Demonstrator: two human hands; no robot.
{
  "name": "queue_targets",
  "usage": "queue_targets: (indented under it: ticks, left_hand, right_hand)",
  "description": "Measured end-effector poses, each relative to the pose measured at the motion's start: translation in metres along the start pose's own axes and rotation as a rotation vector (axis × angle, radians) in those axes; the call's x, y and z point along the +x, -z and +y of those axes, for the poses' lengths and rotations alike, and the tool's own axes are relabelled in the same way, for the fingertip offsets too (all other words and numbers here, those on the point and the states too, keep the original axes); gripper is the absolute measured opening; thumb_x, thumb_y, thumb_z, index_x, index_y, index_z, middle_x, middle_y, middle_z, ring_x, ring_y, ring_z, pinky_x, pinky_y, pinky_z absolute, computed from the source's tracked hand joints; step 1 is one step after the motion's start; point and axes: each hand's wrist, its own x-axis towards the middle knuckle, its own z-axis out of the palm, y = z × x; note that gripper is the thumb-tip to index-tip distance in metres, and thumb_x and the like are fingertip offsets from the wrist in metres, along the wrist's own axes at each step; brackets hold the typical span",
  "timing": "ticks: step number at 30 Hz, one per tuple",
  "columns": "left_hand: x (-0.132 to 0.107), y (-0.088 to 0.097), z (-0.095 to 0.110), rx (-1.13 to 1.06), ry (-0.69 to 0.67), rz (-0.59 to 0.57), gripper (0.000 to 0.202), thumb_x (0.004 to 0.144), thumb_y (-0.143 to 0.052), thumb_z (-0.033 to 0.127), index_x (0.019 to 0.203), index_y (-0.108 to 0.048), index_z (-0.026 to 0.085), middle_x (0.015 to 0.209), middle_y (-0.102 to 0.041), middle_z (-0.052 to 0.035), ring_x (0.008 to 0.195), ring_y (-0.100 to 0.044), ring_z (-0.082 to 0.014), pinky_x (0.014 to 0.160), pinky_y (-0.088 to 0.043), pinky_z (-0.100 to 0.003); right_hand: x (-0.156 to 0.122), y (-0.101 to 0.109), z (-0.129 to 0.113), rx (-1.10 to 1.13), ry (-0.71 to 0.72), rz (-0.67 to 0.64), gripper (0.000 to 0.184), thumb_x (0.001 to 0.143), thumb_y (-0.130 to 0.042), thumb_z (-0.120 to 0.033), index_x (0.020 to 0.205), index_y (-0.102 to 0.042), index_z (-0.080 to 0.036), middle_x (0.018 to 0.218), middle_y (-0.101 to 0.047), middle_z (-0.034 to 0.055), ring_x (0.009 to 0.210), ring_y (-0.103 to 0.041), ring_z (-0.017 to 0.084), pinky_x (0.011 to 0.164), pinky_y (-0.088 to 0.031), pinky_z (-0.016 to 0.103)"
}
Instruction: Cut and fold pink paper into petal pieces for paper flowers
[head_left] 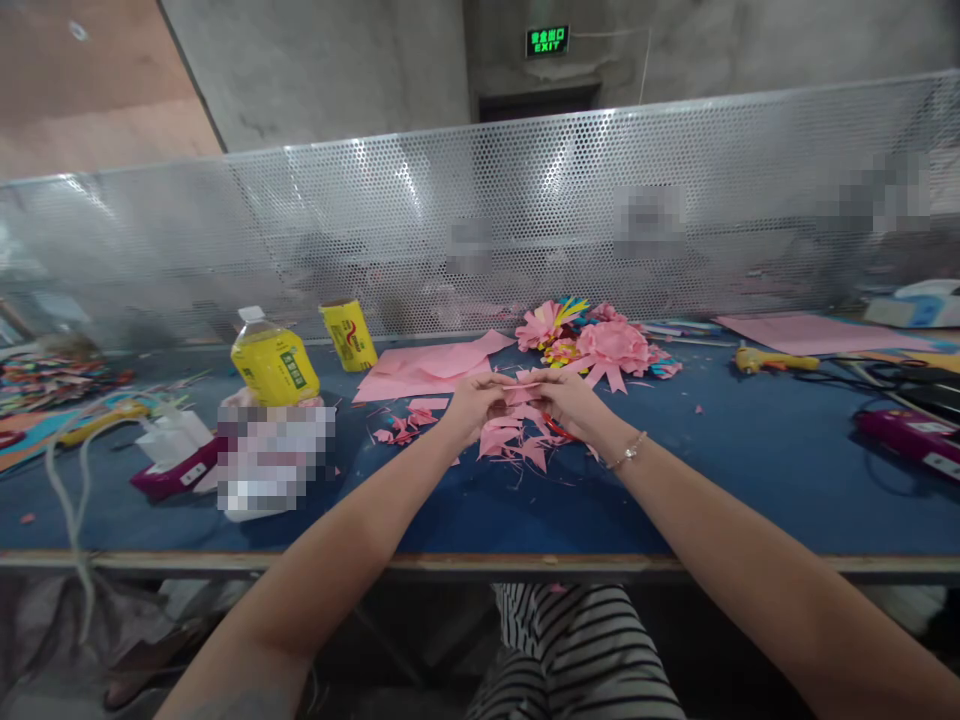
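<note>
Both hands, left hand [471,400] and right hand [564,396], pinch a pink paper piece [519,394] above the desk [750,470], fingers closed on it. Finished paper flowers [611,345] lie behind; cut scraps [517,445] and uncut pink sheets [427,368] remain.

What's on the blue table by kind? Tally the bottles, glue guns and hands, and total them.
Bottles: 2, a yellow bottle and a tipped bottle
Glue guns: 2, a left gun and a right gun
Hands: 2, left hand and right hand, both on pink paper
Total: 6
</note>
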Motion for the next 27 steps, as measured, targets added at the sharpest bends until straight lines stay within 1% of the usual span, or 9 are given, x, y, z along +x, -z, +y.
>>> queue_targets:
  ticks: [3, 6, 8, 10, 14, 18, 23, 25, 27]
  left_hand:
    - [-0.002, -0.001, 0.001, 0.057, 0.002, -0.003, 0.013, 0.056, -0.053, 0.010, 0.068, -0.057, 0.013, 0.050, -0.055, 0.0014, 0.053, -0.058, -0.0117, 0.050, -0.047, -0.023]
    - [-0.001, -0.002, 0.000, 0.092, -0.053, 0.029, 0.011, 0.058, -0.051, 0.008, 0.066, -0.056, 0.013, 0.054, -0.056, 0.0009, 0.055, -0.060, -0.0118, 0.054, -0.049, -0.025]
    - [0.002, 0.000, -0.003, 0.109, -0.111, 0.030, 0.009, 0.058, -0.050, 0.008, 0.064, -0.056, 0.012, 0.059, -0.059, 0.0002, 0.056, -0.060, -0.0113, 0.060, -0.050, -0.027]
    - [0.005, 0.002, -0.006, 0.127, -0.164, 0.020, 0.010, 0.058, -0.048, 0.008, 0.062, -0.056, 0.012, 0.061, -0.059, 0.0003, 0.057, -0.060, -0.0105, 0.065, -0.050, -0.029]
    - [0.009, 0.005, -0.012, 0.146, -0.222, 0.010, 0.011, 0.058, -0.047, 0.008, 0.059, -0.056, 0.013, 0.061, -0.059, 0.0014, 0.061, -0.059, -0.0100, 0.071, -0.049, -0.031]
    - [0.006, 0.002, -0.008, 0.116, -0.188, 0.021, 0.011, 0.057, -0.046, 0.006, 0.061, -0.054, 0.013, 0.062, -0.056, 0.0023, 0.059, -0.058, -0.0090, 0.071, -0.049, -0.031]
    - [0.001, -0.004, 0.001, -0.026, -0.097, 0.041, 0.011, 0.059, -0.045, 0.007, 0.067, -0.047, 0.015, 0.058, -0.051, 0.0044, 0.055, -0.058, -0.0100, 0.065, -0.050, -0.033]
    - [0.001, -0.004, 0.002, -0.010, -0.082, 0.042, 0.008, 0.062, -0.050, 0.012, 0.069, -0.046, 0.015, 0.059, -0.051, 0.0039, 0.054, -0.058, -0.0103, 0.063, -0.050, -0.033]
    - [0.001, -0.004, 0.000, 0.068, -0.081, 0.041, 0.013, 0.062, -0.058, 0.018, 0.071, -0.048, 0.014, 0.061, -0.054, 0.0019, 0.054, -0.058, -0.0110, 0.062, -0.050, -0.031]
  right_hand:
    - [0.000, 0.001, -0.002, 0.041, -0.009, 0.021, 0.012, 0.054, -0.050, -0.007, 0.057, -0.060, -0.014, 0.057, -0.057, -0.0012, 0.053, -0.051, 0.006, 0.059, -0.043, 0.021]
    - [0.000, 0.001, -0.005, 0.111, -0.022, 0.023, 0.014, 0.057, -0.046, -0.008, 0.056, -0.058, -0.015, 0.058, -0.057, -0.0001, 0.054, -0.053, 0.008, 0.061, -0.045, 0.023]
    - [-0.001, 0.000, -0.006, 0.136, -0.032, 0.021, 0.011, 0.061, -0.048, -0.011, 0.061, -0.058, -0.015, 0.060, -0.057, -0.0003, 0.055, -0.054, 0.009, 0.061, -0.047, 0.025]
    - [-0.002, -0.001, -0.006, 0.104, -0.028, 0.015, 0.008, 0.062, -0.054, -0.015, 0.069, -0.059, -0.017, 0.062, -0.057, -0.0014, 0.056, -0.055, 0.008, 0.061, -0.047, 0.025]
    - [-0.002, -0.001, -0.003, 0.006, 0.021, 0.010, 0.018, 0.057, -0.063, -0.017, 0.074, -0.059, -0.017, 0.064, -0.055, -0.0026, 0.056, -0.053, 0.007, 0.062, -0.047, 0.024]
    - [0.002, 0.002, 0.000, -0.023, 0.053, 0.041, 0.021, 0.054, -0.066, -0.020, 0.072, -0.058, -0.017, 0.065, -0.054, -0.0027, 0.059, -0.053, 0.007, 0.065, -0.047, 0.025]
    - [0.003, 0.002, 0.002, -0.132, 0.101, 0.065, 0.022, 0.055, -0.065, -0.023, 0.075, -0.057, -0.016, 0.069, -0.056, -0.0012, 0.062, -0.054, 0.008, 0.065, -0.048, 0.025]
    - [0.003, 0.002, 0.001, -0.193, 0.122, 0.056, 0.021, 0.056, -0.064, -0.023, 0.075, -0.058, -0.016, 0.068, -0.057, -0.0008, 0.060, -0.054, 0.008, 0.064, -0.048, 0.025]
    - [0.002, 0.003, 0.001, -0.244, 0.140, 0.042, 0.021, 0.057, -0.063, -0.023, 0.076, -0.059, -0.015, 0.067, -0.057, -0.0005, 0.059, -0.053, 0.008, 0.063, -0.047, 0.025]
